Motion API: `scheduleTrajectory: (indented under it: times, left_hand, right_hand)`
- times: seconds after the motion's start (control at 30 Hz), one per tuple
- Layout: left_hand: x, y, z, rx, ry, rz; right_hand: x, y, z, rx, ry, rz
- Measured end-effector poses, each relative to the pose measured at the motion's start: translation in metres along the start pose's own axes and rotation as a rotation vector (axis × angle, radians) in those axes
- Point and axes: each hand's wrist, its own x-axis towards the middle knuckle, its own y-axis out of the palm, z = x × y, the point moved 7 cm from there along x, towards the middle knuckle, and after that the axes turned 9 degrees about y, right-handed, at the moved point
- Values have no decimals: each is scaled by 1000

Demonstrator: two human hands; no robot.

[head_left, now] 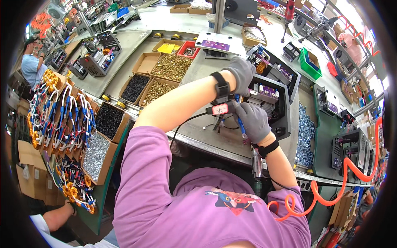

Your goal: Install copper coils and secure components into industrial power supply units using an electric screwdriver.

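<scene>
Right hand (253,120), grey-gloved, closed round a blue-sleeved lead (241,125), its ring terminal hanging below the fingers. Lead sits just left of the open dark casing (282,124), above the surface (202,68). Left hand (240,74) curled by the casing's upper left, near a copper coil (261,66); can't tell what, if anything, it grips, palm being hidden. Step in hand looks like sorting wiring at the casing. Next move probably calls for a steady hold and the terminal kept free.
</scene>
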Motion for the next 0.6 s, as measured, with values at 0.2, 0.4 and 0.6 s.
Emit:
scheduleTrajectory:
  times: [0.2, 0.4, 0.6]
  left_hand:
    - [17, 8, -9, 95, 176, 98]
    - [9, 15, 22, -179, 11, -99]
    - [-11, 14, 28, -250, -46, -347]
  right_hand:
    - [-5, -16, -23, 244, 158, -67]
    - [5, -18, -92, 600, 614, 78]
    - [33, 15, -143, 767, 1027, 492]
